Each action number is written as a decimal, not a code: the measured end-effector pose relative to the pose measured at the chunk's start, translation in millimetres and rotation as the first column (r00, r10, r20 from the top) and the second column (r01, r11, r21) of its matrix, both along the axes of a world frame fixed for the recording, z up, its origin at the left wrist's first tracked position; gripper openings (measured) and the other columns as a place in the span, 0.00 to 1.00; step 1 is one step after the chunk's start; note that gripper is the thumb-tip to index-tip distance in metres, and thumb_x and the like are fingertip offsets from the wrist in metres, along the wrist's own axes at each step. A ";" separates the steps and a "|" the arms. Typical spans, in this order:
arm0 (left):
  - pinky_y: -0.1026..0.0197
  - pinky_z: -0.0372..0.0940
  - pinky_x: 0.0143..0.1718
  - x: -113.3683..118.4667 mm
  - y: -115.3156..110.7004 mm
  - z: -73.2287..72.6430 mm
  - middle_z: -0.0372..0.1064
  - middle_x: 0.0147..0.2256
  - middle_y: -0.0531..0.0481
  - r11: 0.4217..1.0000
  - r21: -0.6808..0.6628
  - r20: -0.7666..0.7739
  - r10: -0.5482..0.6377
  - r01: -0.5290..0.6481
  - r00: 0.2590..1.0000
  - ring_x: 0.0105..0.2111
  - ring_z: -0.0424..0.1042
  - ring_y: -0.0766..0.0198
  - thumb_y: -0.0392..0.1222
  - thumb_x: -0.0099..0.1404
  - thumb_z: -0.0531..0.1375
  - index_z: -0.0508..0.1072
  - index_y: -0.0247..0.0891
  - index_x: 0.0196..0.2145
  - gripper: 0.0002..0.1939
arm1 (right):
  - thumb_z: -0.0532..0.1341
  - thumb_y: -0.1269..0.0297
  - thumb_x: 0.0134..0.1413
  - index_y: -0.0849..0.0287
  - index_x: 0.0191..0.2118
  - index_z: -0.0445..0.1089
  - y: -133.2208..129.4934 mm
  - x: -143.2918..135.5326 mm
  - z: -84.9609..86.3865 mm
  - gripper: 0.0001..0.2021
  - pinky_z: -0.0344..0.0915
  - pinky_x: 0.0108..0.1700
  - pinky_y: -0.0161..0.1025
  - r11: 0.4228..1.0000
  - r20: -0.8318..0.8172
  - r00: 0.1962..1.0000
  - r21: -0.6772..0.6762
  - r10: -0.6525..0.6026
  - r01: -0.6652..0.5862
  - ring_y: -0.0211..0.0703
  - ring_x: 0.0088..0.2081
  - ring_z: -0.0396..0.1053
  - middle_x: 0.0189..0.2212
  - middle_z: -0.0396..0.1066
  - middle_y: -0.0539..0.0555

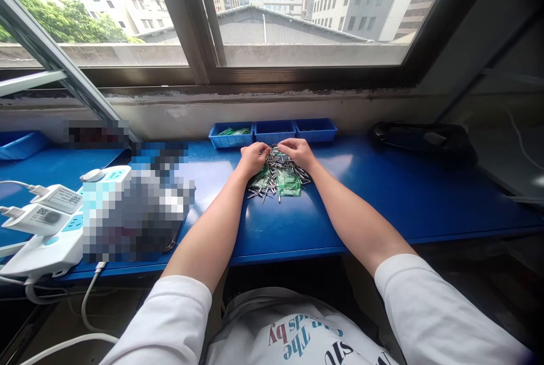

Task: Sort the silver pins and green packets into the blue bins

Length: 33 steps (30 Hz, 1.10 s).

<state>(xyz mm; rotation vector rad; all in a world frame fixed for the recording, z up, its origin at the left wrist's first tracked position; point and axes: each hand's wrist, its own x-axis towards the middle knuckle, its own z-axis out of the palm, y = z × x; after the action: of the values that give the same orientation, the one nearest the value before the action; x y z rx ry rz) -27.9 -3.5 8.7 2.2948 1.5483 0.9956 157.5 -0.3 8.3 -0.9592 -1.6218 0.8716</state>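
A pile of small metal rods or pins (272, 182) lies on the blue table (293, 229), and I cannot tell their exact kind. Small green plastic bags (289, 185) are mixed in with them. At the pile's far left side, my left hand (254, 159) is closed with its fingertips pinched together. Opposite it, my right hand (300, 154) is also closed in a pinch over the far right side. Both sets of fingertips hover close to one another above the pile. Whatever they pinch is too small or too hidden to name.
Behind the pile, three blue bins stand in a row; the left bin (232, 139) holds green bags. A white power strip (63, 240) with plugged-in chargers sits at left, beside a blurred-out area. A black bag-like object (425, 141) lies at back right, below the window.
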 end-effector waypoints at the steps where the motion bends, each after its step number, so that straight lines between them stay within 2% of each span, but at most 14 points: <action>1: 0.57 0.60 0.48 0.2 -0.2 0.1 0.75 0.39 0.49 1.000 -0.005 -0.002 0.002 -0.002 1.000 0.42 0.71 0.60 0.47 0.67 0.51 0.75 0.42 0.37 0.13 | 0.66 0.51 0.44 0.59 0.32 0.76 0.1 0.4 -0.2 0.15 0.69 0.43 0.41 1.000 -0.023 1.000 -0.016 0.013 -0.013 0.44 0.36 0.74 0.30 0.77 0.53; 6: 0.56 0.58 0.51 2.2 -2.9 2.5 0.74 0.41 0.49 1.000 -0.019 -0.030 0.022 -0.022 0.999 0.44 0.70 0.59 0.49 0.67 0.52 0.75 0.43 0.39 0.14 | 0.65 0.53 0.44 0.59 0.32 0.77 1.2 2.2 -0.7 0.14 0.69 0.44 0.41 0.999 -0.042 0.999 -0.043 0.002 -0.004 0.46 0.37 0.75 0.30 0.78 0.53; 8: 0.55 0.57 0.52 2.3 -3.1 3.1 0.73 0.44 0.49 0.998 -0.011 -0.040 0.063 -0.063 0.997 0.47 0.69 0.57 0.50 0.67 0.52 0.74 0.43 0.42 0.15 | 0.64 0.54 0.46 0.59 0.34 0.77 3.2 3.5 -0.8 0.14 0.69 0.45 0.41 0.998 -0.018 0.998 -0.020 -0.067 0.066 0.46 0.39 0.74 0.33 0.78 0.53; 10: 0.54 0.57 0.53 1.4 -1.7 2.7 0.71 0.48 0.47 0.992 -0.005 -0.047 0.126 -0.126 0.991 0.50 0.67 0.55 0.50 0.67 0.52 0.72 0.43 0.45 0.16 | 0.63 0.57 0.47 0.58 0.38 0.77 5.8 5.8 -0.7 0.14 0.69 0.47 0.41 0.982 0.027 0.982 0.018 -0.186 0.186 0.45 0.40 0.74 0.37 0.78 0.54; 12: 0.52 0.57 0.53 -0.3 0.7 1.3 0.69 0.50 0.46 0.984 -0.013 -0.048 0.179 -0.180 0.983 0.53 0.65 0.54 0.50 0.66 0.53 0.71 0.43 0.46 0.16 | 0.60 0.60 0.50 0.59 0.44 0.76 7.9 9.3 0.0 0.16 0.67 0.51 0.43 0.941 0.107 0.936 0.072 -0.336 0.330 0.46 0.43 0.72 0.42 0.77 0.54; 14: 0.51 0.57 0.53 -2.0 3.1 -0.4 0.67 0.51 0.45 0.977 -0.040 -0.049 0.209 -0.211 0.977 0.53 0.64 0.52 0.49 0.65 0.53 0.71 0.43 0.46 0.16 | 0.57 0.62 0.52 0.59 0.49 0.74 8.9 13.7 1.1 0.19 0.64 0.55 0.46 0.878 0.210 0.853 0.129 -0.478 0.460 0.48 0.48 0.69 0.45 0.75 0.55; 17: 0.50 0.57 0.53 -3.0 4.8 -2.2 0.68 0.50 0.45 0.972 -0.081 -0.066 0.217 -0.222 0.974 0.51 0.66 0.52 0.49 0.64 0.54 0.72 0.43 0.45 0.15 | 0.56 0.64 0.52 0.60 0.56 0.68 9.1 20.4 2.2 0.25 0.60 0.57 0.51 0.799 0.348 0.723 0.185 -0.597 0.572 0.53 0.54 0.62 0.48 0.74 0.58; 21: 0.50 0.58 0.52 -2.5 4.1 -2.8 0.68 0.49 0.46 0.975 -0.091 -0.084 0.194 -0.201 0.977 0.49 0.67 0.52 0.49 0.64 0.54 0.72 0.44 0.44 0.14 | 0.56 0.65 0.51 0.59 0.60 0.63 12.0 26.5 -0.1 0.28 0.56 0.55 0.60 0.764 0.471 0.623 0.202 -0.625 0.613 0.59 0.54 0.58 0.54 0.68 0.60; 25: 0.49 0.58 0.51 -2.3 3.2 -2.4 0.68 0.49 0.45 0.979 -0.100 -0.090 0.170 -0.179 0.981 0.49 0.67 0.52 0.49 0.63 0.54 0.72 0.43 0.43 0.14 | 0.57 0.63 0.50 0.57 0.60 0.62 17.2 28.0 -5.4 0.29 0.54 0.54 0.64 0.761 0.539 0.581 0.192 -0.610 0.620 0.63 0.55 0.53 0.62 0.58 0.59; 30: 0.49 0.58 0.52 -2.8 2.8 -1.9 0.68 0.49 0.45 0.980 -0.099 -0.089 0.166 -0.174 0.982 0.50 0.67 0.52 0.49 0.63 0.54 0.72 0.43 0.43 0.14 | 0.61 0.60 0.46 0.55 0.62 0.58 18.6 25.3 -9.9 0.34 0.54 0.54 0.67 0.801 0.570 0.603 0.176 -0.557 0.573 0.67 0.58 0.48 0.68 0.44 0.59; 33: 0.50 0.59 0.52 -3.3 4.0 -3.2 0.68 0.50 0.44 0.980 -0.106 -0.103 0.157 -0.168 0.982 0.51 0.67 0.52 0.50 0.63 0.54 0.72 0.43 0.44 0.15 | 0.60 0.61 0.48 0.56 0.60 0.61 15.6 20.6 -8.5 0.30 0.55 0.55 0.64 0.810 0.521 0.637 0.220 -0.569 0.543 0.65 0.58 0.49 0.65 0.48 0.61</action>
<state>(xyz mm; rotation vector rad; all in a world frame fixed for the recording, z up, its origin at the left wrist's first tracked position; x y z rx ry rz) -31.2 0.5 5.4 2.1950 1.8063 0.8217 178.1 15.3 -0.2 -1.6920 -1.6441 0.0999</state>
